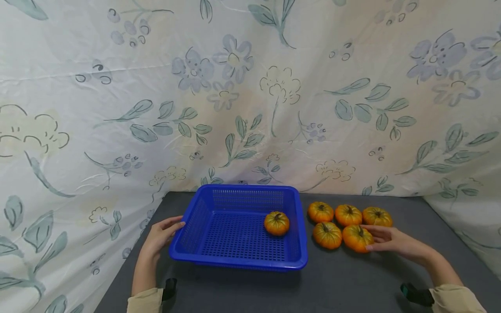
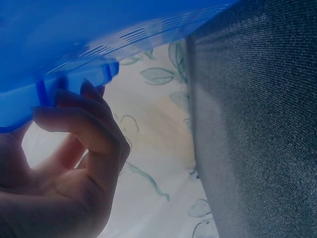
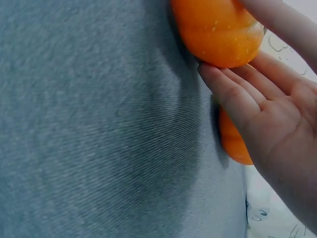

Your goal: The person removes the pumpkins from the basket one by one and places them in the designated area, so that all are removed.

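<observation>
A blue plastic basket (image 1: 238, 263) with slotted walls holds one small orange pumpkin (image 1: 276, 224) on the right of its floor. At the basket's left side, my left hand (image 1: 158, 237) grips the rim; the left wrist view shows its curled fingers (image 2: 79, 116) against the rim's underside. My right hand (image 1: 395, 241) has thumb and fingers about the front right pumpkin (image 1: 355, 238) of a group beside the basket. From the right wrist, that pumpkin (image 3: 218, 34) shows between the thumb and the nearly straight fingers, close to the table.
Next to the held one lies another pumpkin (image 1: 327, 235). Behind them stand three more: a left pumpkin (image 1: 320, 212), a middle pumpkin (image 1: 348, 215) and a right pumpkin (image 1: 377, 216). The dark grey tabletop (image 1: 344, 282) meets a flower-patterned cloth (image 1: 250, 143) at the back.
</observation>
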`<state>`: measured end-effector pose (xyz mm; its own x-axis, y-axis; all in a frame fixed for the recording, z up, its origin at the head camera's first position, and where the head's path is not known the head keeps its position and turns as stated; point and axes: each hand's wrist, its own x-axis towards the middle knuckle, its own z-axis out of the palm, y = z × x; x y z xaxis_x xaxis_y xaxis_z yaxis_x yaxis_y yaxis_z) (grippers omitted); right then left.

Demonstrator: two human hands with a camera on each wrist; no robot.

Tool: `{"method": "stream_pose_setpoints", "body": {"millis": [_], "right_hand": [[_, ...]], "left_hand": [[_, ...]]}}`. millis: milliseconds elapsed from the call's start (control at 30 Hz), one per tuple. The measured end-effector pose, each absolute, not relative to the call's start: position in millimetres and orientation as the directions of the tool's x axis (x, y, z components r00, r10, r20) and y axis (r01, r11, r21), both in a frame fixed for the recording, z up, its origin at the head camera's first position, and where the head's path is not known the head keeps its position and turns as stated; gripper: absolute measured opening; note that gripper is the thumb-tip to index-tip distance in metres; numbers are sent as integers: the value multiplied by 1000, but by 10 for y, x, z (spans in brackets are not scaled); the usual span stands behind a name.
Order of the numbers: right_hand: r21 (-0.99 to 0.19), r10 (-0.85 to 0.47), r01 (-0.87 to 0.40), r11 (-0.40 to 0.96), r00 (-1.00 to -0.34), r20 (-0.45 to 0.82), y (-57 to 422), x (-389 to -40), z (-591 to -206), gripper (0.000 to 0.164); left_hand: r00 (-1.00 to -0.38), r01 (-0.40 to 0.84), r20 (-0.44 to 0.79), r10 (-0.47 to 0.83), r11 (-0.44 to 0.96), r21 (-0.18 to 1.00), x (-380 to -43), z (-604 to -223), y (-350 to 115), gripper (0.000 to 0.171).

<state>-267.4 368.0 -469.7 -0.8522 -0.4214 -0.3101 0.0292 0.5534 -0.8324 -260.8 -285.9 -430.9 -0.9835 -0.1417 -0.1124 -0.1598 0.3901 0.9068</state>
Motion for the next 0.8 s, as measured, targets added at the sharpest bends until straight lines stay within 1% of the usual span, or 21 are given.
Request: {"method": "stream_pose_setpoints", "body": {"millis": [367, 600, 800], "right_hand": [[-830, -412, 2, 557, -868, -278, 3680, -2673, -4744, 76], [-804, -344, 1, 595, -904, -256, 3598, -2661, -4650, 77], [-808, -312, -13, 589, -926, -212, 3545, -2671, -4515, 76]], "left_hand": [[-984, -160, -114, -140, 386, 909, -2612, -4300, -2857, 58], [-985, -153, -109, -135, 383, 911, -2605, -4302, -2858, 58], [-984, -155, -110, -138, 386, 909, -2609, -4295, -2851, 57]]}}
